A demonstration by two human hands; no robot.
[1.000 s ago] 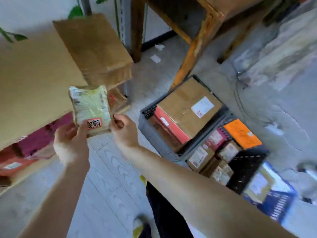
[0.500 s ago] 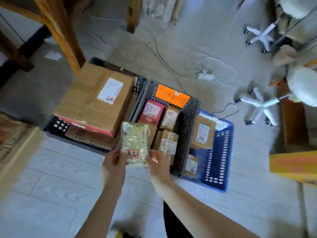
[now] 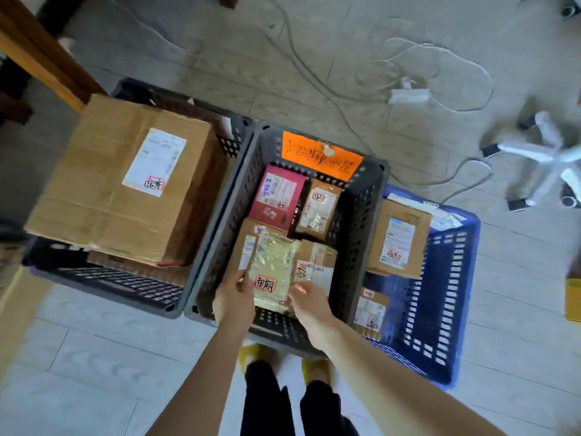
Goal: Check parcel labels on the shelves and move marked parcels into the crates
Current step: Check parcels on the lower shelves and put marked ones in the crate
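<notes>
I hold a pale yellow padded parcel [image 3: 273, 272] with a red-bordered mark over the near end of the middle grey crate [image 3: 358, 221]. My left hand [image 3: 233, 298] grips its lower left edge and my right hand [image 3: 309, 302] its lower right corner. Under it in the crate lie a pink box [image 3: 278, 196] and several small brown boxes with labels. An orange sign [image 3: 322, 158] hangs on the crate's far wall.
A dark crate [image 3: 103, 278] at left carries a large cardboard box [image 3: 125, 184]. A blue crate [image 3: 446, 294] at right holds two brown parcels. Cables and a white chair base [image 3: 547, 165] lie on the floor beyond. A wooden table leg [image 3: 41, 55] stands at top left.
I turned from the shelf to the crates, carrying the yellow parcel. It has come down from in front of the crates to inside the middle crate's near end.
</notes>
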